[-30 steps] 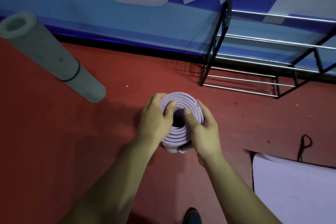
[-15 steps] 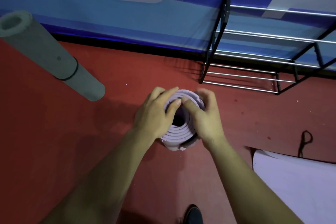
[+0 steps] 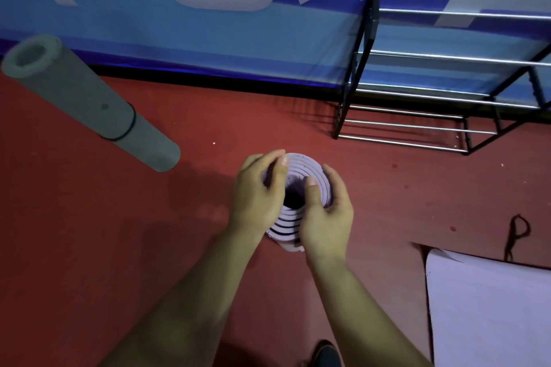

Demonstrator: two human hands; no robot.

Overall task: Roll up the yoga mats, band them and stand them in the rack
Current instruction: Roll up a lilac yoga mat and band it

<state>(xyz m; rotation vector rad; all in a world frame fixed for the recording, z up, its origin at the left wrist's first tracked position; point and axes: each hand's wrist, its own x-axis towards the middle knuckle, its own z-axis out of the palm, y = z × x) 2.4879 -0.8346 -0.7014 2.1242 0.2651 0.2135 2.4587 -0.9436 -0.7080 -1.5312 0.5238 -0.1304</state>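
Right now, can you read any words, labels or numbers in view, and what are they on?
Banner: large white letters, cropped by the top edge of the frame, so no whole word reads.
Grey mat: no text; only a small dark dot.
Purple mat, rack, white sheet: no text visible.

A dull red, slightly speckled floor (image 3: 89,247) fills the near scene under dim light. Along the far side hangs a blue fabric banner (image 3: 208,39) with large pale grey lettering, its lower band lighter blue, ending at a dark baseboard strip (image 3: 208,79).
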